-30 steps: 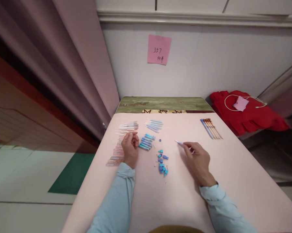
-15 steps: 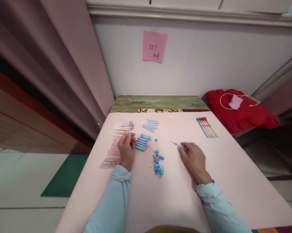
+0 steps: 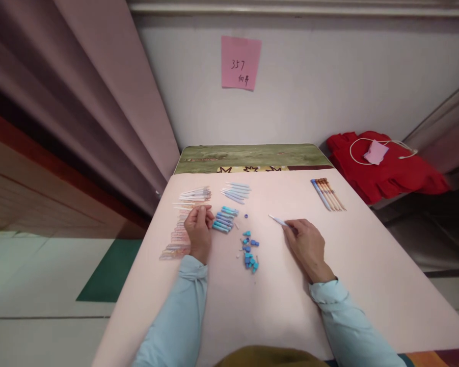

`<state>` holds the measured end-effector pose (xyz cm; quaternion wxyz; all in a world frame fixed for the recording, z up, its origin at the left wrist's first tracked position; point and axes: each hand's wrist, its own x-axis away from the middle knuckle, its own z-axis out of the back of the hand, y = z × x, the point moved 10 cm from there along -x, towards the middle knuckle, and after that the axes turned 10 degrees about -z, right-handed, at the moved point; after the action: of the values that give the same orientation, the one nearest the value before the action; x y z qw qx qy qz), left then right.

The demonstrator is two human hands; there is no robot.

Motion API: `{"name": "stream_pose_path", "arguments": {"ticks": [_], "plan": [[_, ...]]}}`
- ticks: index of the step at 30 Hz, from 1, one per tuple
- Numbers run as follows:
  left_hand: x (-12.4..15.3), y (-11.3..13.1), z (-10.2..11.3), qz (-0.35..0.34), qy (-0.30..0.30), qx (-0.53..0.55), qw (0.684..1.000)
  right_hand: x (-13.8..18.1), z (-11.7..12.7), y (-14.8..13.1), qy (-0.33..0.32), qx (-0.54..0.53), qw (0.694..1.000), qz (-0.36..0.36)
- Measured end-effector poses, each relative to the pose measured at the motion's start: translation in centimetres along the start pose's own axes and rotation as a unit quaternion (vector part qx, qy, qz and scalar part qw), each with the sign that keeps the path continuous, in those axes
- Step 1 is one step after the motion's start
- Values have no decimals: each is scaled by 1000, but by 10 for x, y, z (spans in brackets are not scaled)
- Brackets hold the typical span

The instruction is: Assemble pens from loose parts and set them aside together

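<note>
Head view: right hand point(image 3: 307, 247) pinches a pale pen piece point(image 3: 278, 220), rear hidden; left hand point(image 3: 199, 232) narrow, grip unclear.

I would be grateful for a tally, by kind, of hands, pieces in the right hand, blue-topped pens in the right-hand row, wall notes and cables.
Hands: 2 (left hand, right hand)
Pen piece in the right hand: 1
Blue-topped pen beside the brown-topped pens: 1
Note on the wall: 1
Cable on the red cloth: 1
Total: 6
</note>
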<state>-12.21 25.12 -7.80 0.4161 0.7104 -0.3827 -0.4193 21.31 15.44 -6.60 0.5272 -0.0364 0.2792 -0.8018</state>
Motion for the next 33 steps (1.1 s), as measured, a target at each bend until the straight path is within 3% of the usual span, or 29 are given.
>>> {"name": "stream_pose_path", "arguments": {"ticks": [4,8,13,18,24,28,33], "plan": [[2,6,-7,-19,-32,-37,999,5,7,-25,13,-45,999,28],[2,16,8,-67,7,-168,983,14,-15,-81,-85,-103,988,79],[6,23,8,-98,-2,-308,946,23,-46,-141,-150,-47,977,143],[6,22,0,-115,-41,-407,905,22,-65,-147,-161,25,980,114],[5,11,-4,-63,-99,-534,837,26,-74,-145,-168,31,979,109],[5,9,-2,-57,-98,-514,850,26,-74,-145,-159,23,981,105],[5,14,1,-74,-61,-388,917,22,-68,-139,-120,-26,989,80]]}}
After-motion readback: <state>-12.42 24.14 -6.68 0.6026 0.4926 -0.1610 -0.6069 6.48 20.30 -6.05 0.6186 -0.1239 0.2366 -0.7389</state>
